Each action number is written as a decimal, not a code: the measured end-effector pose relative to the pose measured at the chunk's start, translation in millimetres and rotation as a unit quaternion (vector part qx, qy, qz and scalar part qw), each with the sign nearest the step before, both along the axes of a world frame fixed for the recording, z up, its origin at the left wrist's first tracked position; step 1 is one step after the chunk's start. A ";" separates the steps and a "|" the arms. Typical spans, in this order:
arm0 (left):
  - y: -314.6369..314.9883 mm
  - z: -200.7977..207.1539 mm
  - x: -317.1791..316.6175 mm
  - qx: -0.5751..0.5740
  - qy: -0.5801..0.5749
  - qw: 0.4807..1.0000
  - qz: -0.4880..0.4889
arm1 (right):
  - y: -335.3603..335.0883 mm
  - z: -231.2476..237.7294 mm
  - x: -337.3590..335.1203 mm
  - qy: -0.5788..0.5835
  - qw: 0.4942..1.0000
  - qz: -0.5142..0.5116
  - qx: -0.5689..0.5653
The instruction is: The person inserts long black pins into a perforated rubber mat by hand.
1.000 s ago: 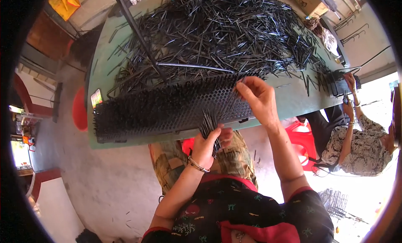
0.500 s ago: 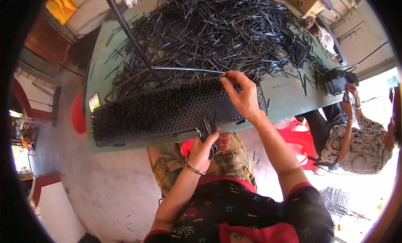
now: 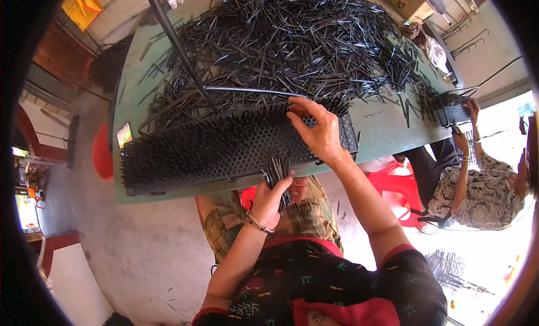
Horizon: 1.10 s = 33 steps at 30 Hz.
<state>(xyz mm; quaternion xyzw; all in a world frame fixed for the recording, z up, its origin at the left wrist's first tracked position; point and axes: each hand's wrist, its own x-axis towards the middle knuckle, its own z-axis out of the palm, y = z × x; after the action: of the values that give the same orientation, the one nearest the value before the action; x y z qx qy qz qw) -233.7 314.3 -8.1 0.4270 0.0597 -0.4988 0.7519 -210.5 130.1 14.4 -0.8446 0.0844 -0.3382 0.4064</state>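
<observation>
My left hand (image 3: 268,201) is closed around a bundle of thin black strips (image 3: 275,171), whose ends fan out just in front of the long black perforated panel (image 3: 238,159). Rows of small holes cover this panel, and many short black strips stand upright in it, densest at its left and along the far side. Over the panel's right part, my right hand (image 3: 321,132) bends its thumb and forefinger together by the far rows. Whatever sits between those fingertips is too small and dark to make out.
A large heap of loose black strips (image 3: 292,51) covers the green table (image 3: 387,138) beyond the panel. A dark metal bar (image 3: 174,45) slants down behind the panel, joined by a thin rod (image 3: 252,90). At right, a co-worker's hands (image 3: 471,110) touch a smaller rack (image 3: 452,112).
My right hand has shifted slightly left along the panel, while my left hand keeps its bundle in nearly the same place. The co-worker's hands have moved farther apart at the small rack.
</observation>
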 end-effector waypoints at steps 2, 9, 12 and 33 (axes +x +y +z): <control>0.1 1.5 -0.3 0.008 -0.002 1.000 -0.002 | -0.6 2.4 -1.3 -0.012 0.997 0.012 -0.076; -2.1 -1.2 -2.3 -0.007 0.022 1.000 0.012 | 0.1 11.2 -5.3 -0.009 0.986 -0.008 -0.166; -1.2 -0.8 -3.0 -0.013 0.007 1.000 0.011 | 0.6 9.6 -5.3 -0.007 0.991 -0.013 -0.130; -1.0 -12.4 -5.3 0.005 -0.037 0.999 0.007 | 0.3 9.2 -4.0 0.010 0.985 0.026 -0.172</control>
<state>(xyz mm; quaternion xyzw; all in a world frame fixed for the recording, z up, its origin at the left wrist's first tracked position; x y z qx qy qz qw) -239.0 313.3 -20.5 0.4480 0.0374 -0.4770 0.7553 -214.5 130.5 23.6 -0.9071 0.0076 -0.3283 0.2632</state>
